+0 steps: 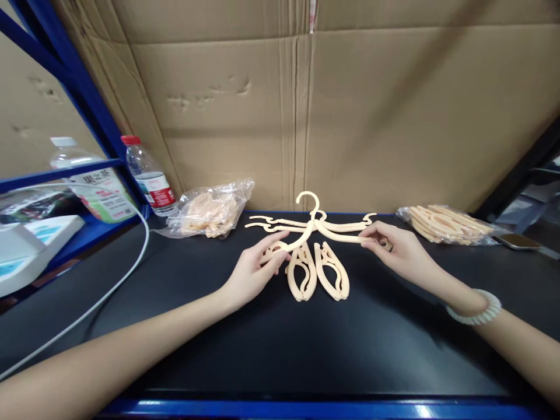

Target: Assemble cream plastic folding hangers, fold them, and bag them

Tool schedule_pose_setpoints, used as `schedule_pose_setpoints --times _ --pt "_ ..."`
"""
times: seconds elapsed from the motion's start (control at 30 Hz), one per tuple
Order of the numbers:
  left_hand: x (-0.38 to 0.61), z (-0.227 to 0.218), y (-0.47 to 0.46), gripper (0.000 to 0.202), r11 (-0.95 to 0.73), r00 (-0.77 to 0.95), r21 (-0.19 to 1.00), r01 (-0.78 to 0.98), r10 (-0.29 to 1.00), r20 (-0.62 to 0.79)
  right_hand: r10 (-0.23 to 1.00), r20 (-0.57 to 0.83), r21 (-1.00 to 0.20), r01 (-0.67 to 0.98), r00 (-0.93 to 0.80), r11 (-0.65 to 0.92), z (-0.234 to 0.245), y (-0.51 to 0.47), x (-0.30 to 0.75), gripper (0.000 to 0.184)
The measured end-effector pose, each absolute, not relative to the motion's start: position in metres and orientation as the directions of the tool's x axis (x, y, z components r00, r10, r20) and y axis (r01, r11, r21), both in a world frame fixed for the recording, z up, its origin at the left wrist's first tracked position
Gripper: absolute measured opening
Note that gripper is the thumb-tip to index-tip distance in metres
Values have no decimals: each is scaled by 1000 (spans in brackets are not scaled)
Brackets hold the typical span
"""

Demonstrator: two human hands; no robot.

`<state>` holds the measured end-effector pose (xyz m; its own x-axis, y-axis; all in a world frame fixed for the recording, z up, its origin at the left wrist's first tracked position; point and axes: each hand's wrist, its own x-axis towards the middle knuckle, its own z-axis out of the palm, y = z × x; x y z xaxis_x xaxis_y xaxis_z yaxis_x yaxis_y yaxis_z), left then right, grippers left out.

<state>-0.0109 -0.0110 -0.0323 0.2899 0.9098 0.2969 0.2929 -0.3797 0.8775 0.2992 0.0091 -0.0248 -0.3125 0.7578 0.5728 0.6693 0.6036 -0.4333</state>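
Note:
A cream plastic folding hanger (338, 236) is held up between both hands, its hook pointing up and its arms spread. My left hand (256, 265) is closed around the left arm's end, and my right hand (389, 245) pinches the end of the right arm. Behind it, unfolded hangers (289, 226) lie on the black table. Just below, two folded hangers, one on the left (301, 274) and one on the right (333, 273), lie side by side. The fingers partly hide both ends of the held hanger.
Bagged hangers lie at the back left (210, 213) and back right (448, 224). A red-capped bottle (153, 181) stands by the blue frame (94, 108). A white cable (118, 286) runs along the left side. Cardboard (219, 105) closes off the back. A phone (518, 241) rests far right.

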Motion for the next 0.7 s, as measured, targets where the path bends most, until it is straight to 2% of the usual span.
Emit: schedule_pose_setpoints --times 0.13,0.27,0.4,0.57,0.7 --pt "-12 -31 -10 42 -363 255 889 279 921 296 713 600 -367 667 -363 648 -28 11 300 15" --pt "-11 -29 -9 36 -356 217 893 276 928 303 634 647 -155 741 -424 653 -26 11 304 20" --pt "-10 -29 -9 37 -359 234 895 263 924 302 625 639 19 821 -449 570 -26 6 306 24" --pt "-9 -29 -10 37 -379 231 882 281 918 321 659 644 136 906 -389 401 -28 0 300 25" --pt "-9 -29 -9 38 -385 231 875 295 917 325 669 638 186 919 -381 347 -22 -3 295 25"
